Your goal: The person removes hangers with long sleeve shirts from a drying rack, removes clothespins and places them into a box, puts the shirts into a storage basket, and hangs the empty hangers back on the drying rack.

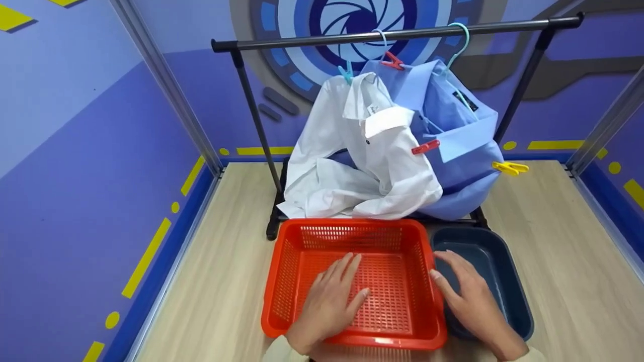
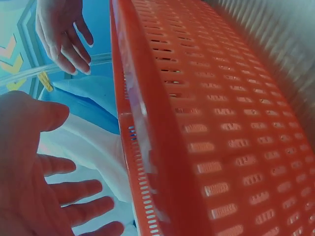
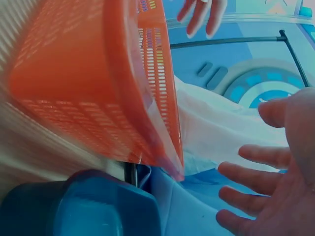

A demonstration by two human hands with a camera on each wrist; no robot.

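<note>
Over the red plastic basket my left hand hovers with its fingers extended and holds nothing. My right hand is above the dark blue tub, its fingertips close to the basket's right rim, with nothing in its grasp. Both wrist views show the palms spread and apart from the basket's rim. Behind the basket a white shirt hangs bunched up, its lower part folded near the rack's base. A light blue shirt hangs beside it, partly covered by the white one.
A black garment rack spans the back, with a light blue hanger and a teal hanger on its bar. Clothespins grip the shirts: a teal clothespin, two red ones, and a yellow clothespin. Purple wall panels enclose the wooden tabletop.
</note>
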